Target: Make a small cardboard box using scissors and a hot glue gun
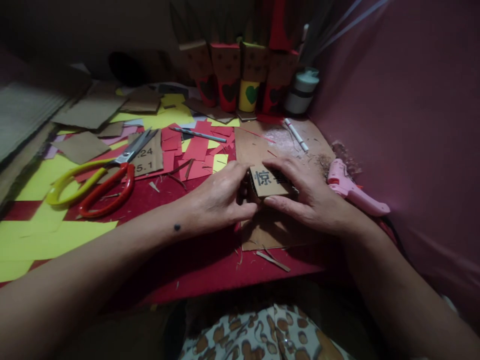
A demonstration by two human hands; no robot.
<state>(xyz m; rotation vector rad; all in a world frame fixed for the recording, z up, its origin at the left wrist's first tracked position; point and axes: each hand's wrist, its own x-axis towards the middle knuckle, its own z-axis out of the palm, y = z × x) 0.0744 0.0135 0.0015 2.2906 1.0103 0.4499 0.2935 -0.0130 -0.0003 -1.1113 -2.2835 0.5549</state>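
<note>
Both my hands close round a small cardboard box piece (267, 182) printed with black characters, held low over a brown cardboard sheet (273, 231). My left hand (219, 197) grips its left side with curled fingers. My right hand (305, 192) wraps its right side, fingers over the top edge and thumb along the near edge. The far side of the piece is hidden by my fingers.
Scissors (101, 182) with yellow and red handles lie at the left on red and yellow paper scraps. A pink glue gun (350, 187) rests at the right by the wall. Several cardboard figures (240, 75), a white jar (302, 92), a white stick (296, 135) and a pen (198, 134) lie farther back.
</note>
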